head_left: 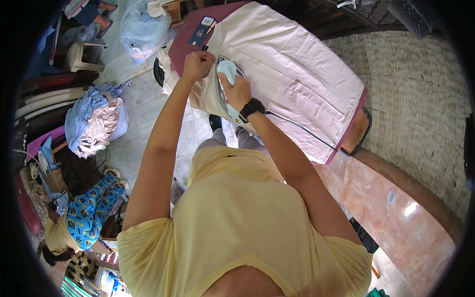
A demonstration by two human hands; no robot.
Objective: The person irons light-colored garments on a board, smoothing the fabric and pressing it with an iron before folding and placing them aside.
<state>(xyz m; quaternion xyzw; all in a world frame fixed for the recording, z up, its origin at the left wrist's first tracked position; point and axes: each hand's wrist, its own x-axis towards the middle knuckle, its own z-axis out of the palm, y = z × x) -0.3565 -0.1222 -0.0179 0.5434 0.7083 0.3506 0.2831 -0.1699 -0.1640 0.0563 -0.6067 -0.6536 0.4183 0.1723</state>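
Note:
A pale pink cloth (292, 67) lies spread over a maroon ironing board (182, 37), with faint creases and its near edge hanging down. My right hand (238, 93) is wrapped round the handle of a light blue and white clothes iron (227, 69), which rests on the cloth near the board's near edge. At the cloth's left end, my left hand (199, 64) is closed, its fingers pinching the cloth's edge. A dark blue printed card (200, 32) lies on the bare maroon part just beyond my left hand. The iron's soleplate is mostly hidden.
A black cord (302, 128) runs across the cloth to the board's right end. On the left stand a heap of blue and pink clothes (96, 119), a plastic stool (84, 57) and a clear bag (143, 32). Another person (89, 213) is at lower left; someone's legs show at upper left.

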